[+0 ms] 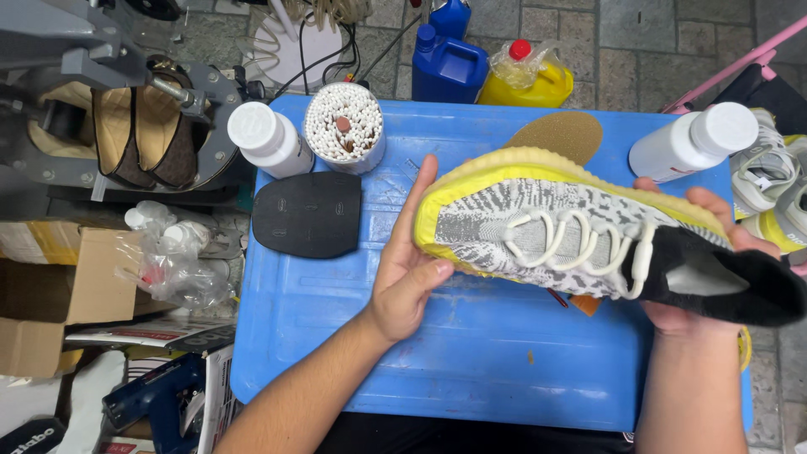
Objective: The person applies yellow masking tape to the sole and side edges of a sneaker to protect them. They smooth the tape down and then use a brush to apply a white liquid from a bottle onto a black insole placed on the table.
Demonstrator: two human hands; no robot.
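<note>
**Grey knit sneaker held sideways over a blue desk**

While both hands grip it, a grey-and-white knit sneaker (580,231) with cream laces, a yellow sole and a black collar lies on its side at centre right of the frame, above the blue desk (336,336). At the toe end, the left hand (409,269) has its fingers (420,189) laid flat up the front of the sole and its thumb pressed against the yellow edge. At the heel end, the right hand (714,252) cups the shoe from behind and below, its fingers curled over the sole's far edge, clamped on the sneaker.

Behind the shoe, a tan insole (559,134) lies on the desk. Toward the upper left sit a black rubber heel piece (308,213), a cup of cotton swabs (345,126) and a white bottle (269,139). Another white bottle (693,141) lies at upper right. Beyond the desk's far edge stand a blue jug (447,63) and a yellow jug (530,80).
</note>
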